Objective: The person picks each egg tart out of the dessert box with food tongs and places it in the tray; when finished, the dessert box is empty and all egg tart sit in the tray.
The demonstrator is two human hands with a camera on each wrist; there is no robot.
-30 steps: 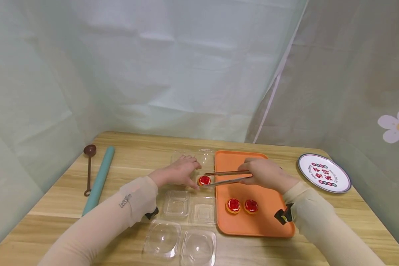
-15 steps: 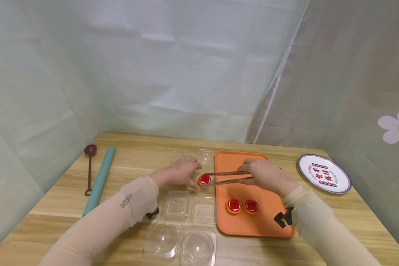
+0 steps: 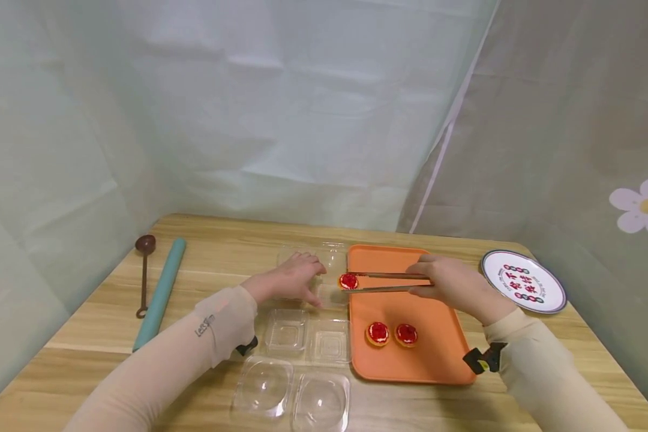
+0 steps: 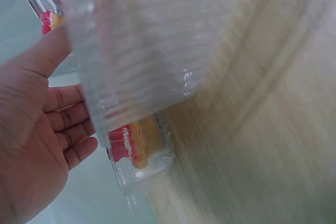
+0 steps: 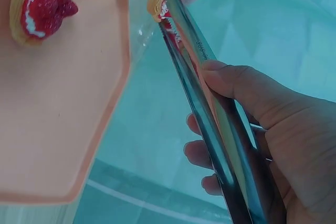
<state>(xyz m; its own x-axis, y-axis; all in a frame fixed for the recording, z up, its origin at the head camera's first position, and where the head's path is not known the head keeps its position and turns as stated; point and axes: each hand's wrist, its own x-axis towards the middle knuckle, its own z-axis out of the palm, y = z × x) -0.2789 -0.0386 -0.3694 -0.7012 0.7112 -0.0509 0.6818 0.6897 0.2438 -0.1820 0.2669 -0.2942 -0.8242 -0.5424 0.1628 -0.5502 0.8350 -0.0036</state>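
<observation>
My right hand (image 3: 456, 287) grips metal tongs (image 3: 389, 281) whose tips pinch a red-topped fruit tart (image 3: 348, 281) at the tray's left edge. In the right wrist view the thumb and fingers wrap the tongs (image 5: 205, 82). My left hand (image 3: 294, 277) lies beside the far clear plastic boxes with fingers spread; in the left wrist view its fingertips are at a box wall (image 4: 100, 108). Another tart (image 4: 134, 145) shows inside a clear box there. Two more tarts (image 3: 378, 333) sit on the orange tray (image 3: 426, 366).
Near the front are clear box bases (image 3: 286, 333) with their domed lids (image 3: 321, 402) open toward me. A brown ladle (image 3: 144, 270) and a teal roll (image 3: 162, 294) lie left. At the right is a white printed plate (image 3: 524, 282).
My right hand has moved right with the tongs, carrying the tart from over the far clear box to the tray's left edge. The left hand stays put.
</observation>
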